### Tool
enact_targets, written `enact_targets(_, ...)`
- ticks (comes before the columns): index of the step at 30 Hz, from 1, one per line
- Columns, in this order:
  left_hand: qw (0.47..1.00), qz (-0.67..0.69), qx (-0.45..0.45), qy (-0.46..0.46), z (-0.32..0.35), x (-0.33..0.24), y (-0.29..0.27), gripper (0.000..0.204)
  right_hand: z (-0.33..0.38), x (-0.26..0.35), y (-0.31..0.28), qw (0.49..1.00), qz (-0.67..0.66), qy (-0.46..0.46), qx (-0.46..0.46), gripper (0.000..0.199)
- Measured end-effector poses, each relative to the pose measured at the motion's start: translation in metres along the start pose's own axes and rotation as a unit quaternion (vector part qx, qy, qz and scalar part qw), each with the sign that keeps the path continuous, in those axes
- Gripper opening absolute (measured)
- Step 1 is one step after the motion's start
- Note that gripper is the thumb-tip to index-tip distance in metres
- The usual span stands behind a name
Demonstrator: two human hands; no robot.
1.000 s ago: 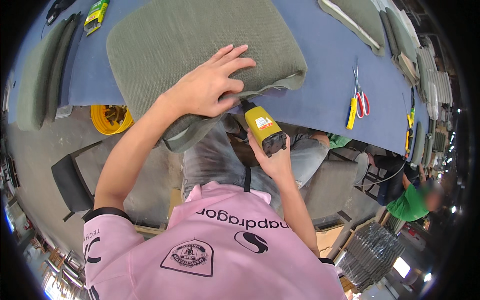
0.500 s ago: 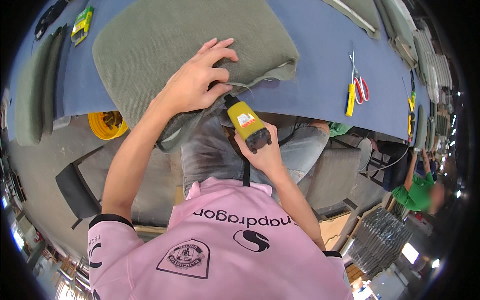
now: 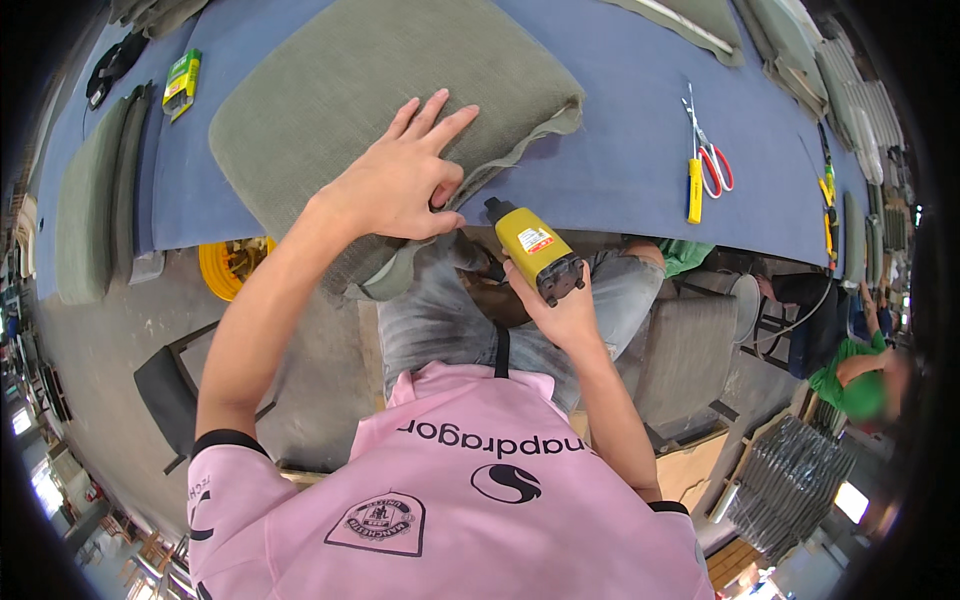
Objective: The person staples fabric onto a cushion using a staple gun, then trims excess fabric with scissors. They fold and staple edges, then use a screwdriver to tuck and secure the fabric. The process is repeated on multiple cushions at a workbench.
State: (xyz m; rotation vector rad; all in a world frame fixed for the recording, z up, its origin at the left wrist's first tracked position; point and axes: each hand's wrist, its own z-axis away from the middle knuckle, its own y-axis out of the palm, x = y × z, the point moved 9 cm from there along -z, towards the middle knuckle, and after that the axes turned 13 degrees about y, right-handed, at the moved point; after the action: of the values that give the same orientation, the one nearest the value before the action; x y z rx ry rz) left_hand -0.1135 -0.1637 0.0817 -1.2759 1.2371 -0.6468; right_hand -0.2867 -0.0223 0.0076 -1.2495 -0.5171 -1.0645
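Observation:
A grey-green upholstered seat cushion (image 3: pixel 370 85) lies on the blue tabletop, its near edge sticking out over the table's front. Several fingers of my left hand (image 3: pixel 400 185) are spread across its top. The thumb and a bent finger grip the cushion at its loose fabric edge. My right hand (image 3: pixel 560 315) is closed around a yellow-and-black tool that looks like a staple gun (image 3: pixel 532 245). The tool's black nose points toward the cushion and sits apart from it, just right of my left thumb. The right hand's grip is partly hidden beneath the tool body.
Red-handled scissors (image 3: pixel 714 170) and a yellow-handled tool (image 3: pixel 694 190) lie on the right. A green-yellow box (image 3: pixel 181 85) and stacked cushions (image 3: pixel 95 200) are on the left. Below stands a yellow bucket (image 3: pixel 217 270). A person in green (image 3: pixel 850 375) is at far right.
The staple gun has drawn back from the cushion's edge, toward me and to the right. The cushion has turned slightly, and my left hand has shifted along its edge.

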Motion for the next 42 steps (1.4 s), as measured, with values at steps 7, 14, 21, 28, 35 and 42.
enact_targets(7,0.977,0.159,-0.145,0.015,0.016,0.029,0.006,0.022,-0.003,0.027,0.013,0.995,0.069,-0.072,0.004,0.03)
enact_targets(14,0.974,0.151,-0.171,-0.002,0.016,0.027,0.01,0.021,-0.014,0.039,0.022,0.994,0.045,-0.011,0.096,0.042)
enact_targets(21,0.98,0.11,-0.164,0.01,0.017,0.022,0.003,0.024,-0.016,0.044,0.019,0.993,0.032,-0.095,0.06,0.036)
enact_targets(28,0.977,0.114,-0.182,0.004,0.028,0.019,-0.003,0.023,0.005,0.022,0.022,0.993,0.082,-0.084,0.007,0.042)
enact_targets(35,0.966,0.132,-0.219,-0.032,0.034,0.018,0.005,0.02,0.003,0.025,0.029,0.993,0.069,-0.08,0.048,0.06)
enact_targets(42,0.969,0.119,-0.214,-0.037,0.029,0.015,0.003,0.022,-0.011,0.03,0.038,0.993,-0.022,-0.04,0.113,0.032)
